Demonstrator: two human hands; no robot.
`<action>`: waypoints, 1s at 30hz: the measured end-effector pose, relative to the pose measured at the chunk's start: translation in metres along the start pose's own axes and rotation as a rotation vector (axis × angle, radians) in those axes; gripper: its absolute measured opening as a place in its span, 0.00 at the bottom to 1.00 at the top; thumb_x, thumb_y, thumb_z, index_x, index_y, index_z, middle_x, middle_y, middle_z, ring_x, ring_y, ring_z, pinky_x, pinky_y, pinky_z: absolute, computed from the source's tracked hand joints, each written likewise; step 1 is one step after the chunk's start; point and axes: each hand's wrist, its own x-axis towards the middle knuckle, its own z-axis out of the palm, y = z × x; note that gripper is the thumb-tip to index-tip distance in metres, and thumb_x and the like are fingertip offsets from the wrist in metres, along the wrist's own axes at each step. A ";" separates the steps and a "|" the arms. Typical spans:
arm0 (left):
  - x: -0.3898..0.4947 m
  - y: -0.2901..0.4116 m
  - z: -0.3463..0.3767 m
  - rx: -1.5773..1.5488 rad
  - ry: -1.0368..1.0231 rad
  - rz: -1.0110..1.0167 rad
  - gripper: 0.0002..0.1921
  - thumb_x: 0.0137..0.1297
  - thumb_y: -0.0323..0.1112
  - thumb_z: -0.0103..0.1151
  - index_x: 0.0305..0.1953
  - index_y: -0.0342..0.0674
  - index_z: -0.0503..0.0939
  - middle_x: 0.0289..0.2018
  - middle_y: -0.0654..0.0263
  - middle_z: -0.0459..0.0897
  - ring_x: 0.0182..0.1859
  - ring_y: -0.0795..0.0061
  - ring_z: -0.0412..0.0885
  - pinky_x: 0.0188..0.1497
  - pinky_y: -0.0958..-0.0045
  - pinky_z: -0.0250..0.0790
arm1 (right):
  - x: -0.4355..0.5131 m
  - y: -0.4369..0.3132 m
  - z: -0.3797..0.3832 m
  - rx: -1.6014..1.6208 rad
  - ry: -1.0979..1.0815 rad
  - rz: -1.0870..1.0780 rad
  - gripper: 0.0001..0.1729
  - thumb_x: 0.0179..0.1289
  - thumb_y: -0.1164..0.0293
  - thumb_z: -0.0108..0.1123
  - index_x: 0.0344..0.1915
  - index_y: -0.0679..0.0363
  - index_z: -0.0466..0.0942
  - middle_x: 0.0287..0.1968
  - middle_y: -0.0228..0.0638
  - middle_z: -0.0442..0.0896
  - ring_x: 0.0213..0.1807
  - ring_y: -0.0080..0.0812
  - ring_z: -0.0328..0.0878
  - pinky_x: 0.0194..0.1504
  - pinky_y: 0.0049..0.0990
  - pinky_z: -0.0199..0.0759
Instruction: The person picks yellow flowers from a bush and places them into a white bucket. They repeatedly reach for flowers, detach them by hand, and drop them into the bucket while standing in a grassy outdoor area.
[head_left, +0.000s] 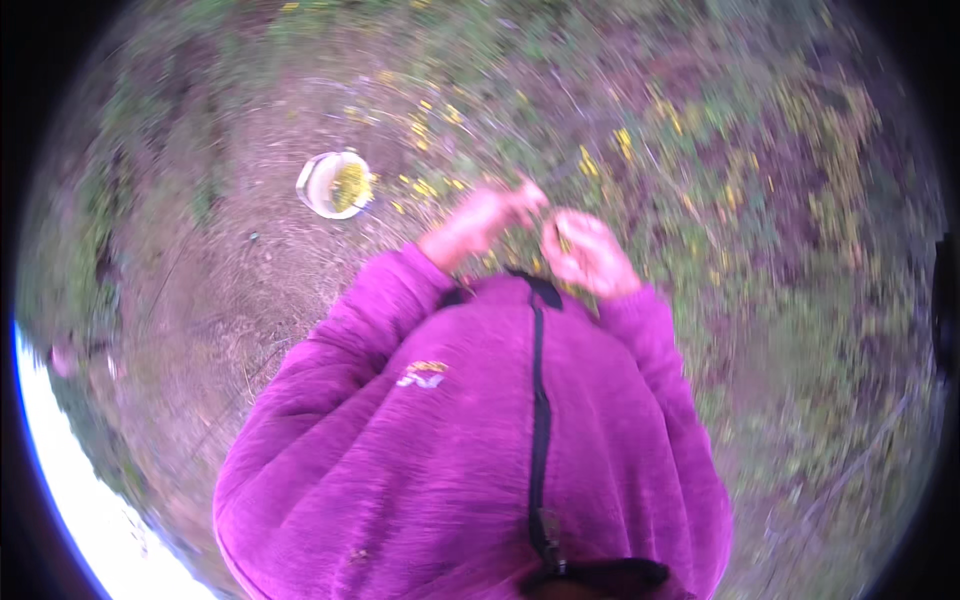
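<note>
Both my hands are in front of my purple jacket, over low plants with yellow flowers. My left hand is blurred, its fingers stretched towards the right one; whether anything is in it cannot be told. Close beside it, my right hand has its fingers curled round something small and yellowish, which looks like picked flowers. To the left of my hands a white bucket stands on the ground, with a heap of yellow flowers inside.
Dry grass and bare soil lie around the bucket and to the left. Green plants with scattered yellow flowers spread ahead and to the right. A thin bare branch lies at the lower right. A small pink shape, too blurred to name, is at the far left.
</note>
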 end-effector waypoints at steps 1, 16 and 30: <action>0.000 -0.003 0.005 -0.039 -0.030 -0.060 0.11 0.63 0.33 0.59 0.43 0.34 0.79 0.37 0.64 0.82 0.37 0.72 0.79 0.44 0.68 0.73 | -0.001 -0.002 0.003 -0.028 0.066 0.052 0.15 0.70 0.64 0.49 0.46 0.65 0.72 0.23 0.31 0.73 0.14 0.19 0.64 0.12 0.17 0.55; -0.021 -0.032 0.019 0.146 -0.075 0.262 0.14 0.55 0.31 0.67 0.41 0.31 0.78 0.36 0.58 0.82 0.44 0.67 0.78 0.52 0.65 0.69 | 0.029 -0.020 -0.029 0.127 -0.573 0.598 0.15 0.71 0.61 0.48 0.37 0.63 0.71 0.23 0.34 0.67 0.19 0.20 0.60 0.15 0.16 0.52; -0.039 -0.039 -0.028 0.498 0.268 0.692 0.10 0.59 0.23 0.51 0.43 0.38 0.75 0.36 0.63 0.80 0.42 0.76 0.75 0.45 0.68 0.68 | 0.072 0.011 0.013 0.097 -0.440 0.581 0.16 0.70 0.62 0.50 0.33 0.65 0.72 0.23 0.35 0.69 0.18 0.21 0.59 0.16 0.18 0.52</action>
